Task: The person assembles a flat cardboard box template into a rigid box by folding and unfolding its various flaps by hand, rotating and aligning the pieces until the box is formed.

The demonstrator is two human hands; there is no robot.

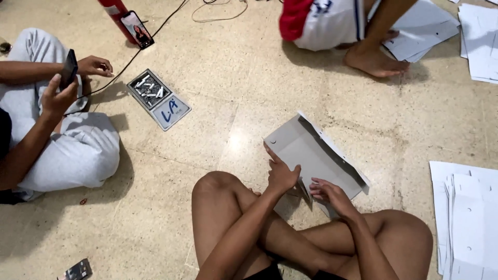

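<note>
1. Head view, work item: grey cardboard box blank [311, 155] on the stone floor [233, 135], just beyond the crossed legs, at about 12 o'clock from the hands.
2. Head view, left hand [281, 173]: laid on the near-left part of the blank, fingers extended and together, pressing down on the panel rather than curled around it.
3. Head view, right hand [332, 194]: at the near edge of the blank, fingers bent and pinching a small flap [303, 189] close to the fold.
4. Head view, progress (judged): partly folded. One long white-edged side wall [337, 153] raised along the far-right edge; main panel flat; near flap only now being worked. Remaining sides not yet upright, no closed box shape formed.
5. Head view, orientation: long axis on a diagonal, from roughly 10 o'clock to 4 o'clock. Grey face upward, raised wall toward 2 o'clock, open near edge toward the legs at 6 o'clock.
6. Head view, stock: stack of flat white blanks [467, 218] at 3 o'clock, well apart from the hands; more white sheets [480, 41] at 1 o'clock.
7. Head view, surroundings: bare foot [373, 59] of another person at 12 o'clock; seated person at 9 o'clock holding a dark phone [69, 67]; shallow tray of small white pieces [149, 91] at 10 o'clock, a second phone [137, 28] beyond it.
</note>
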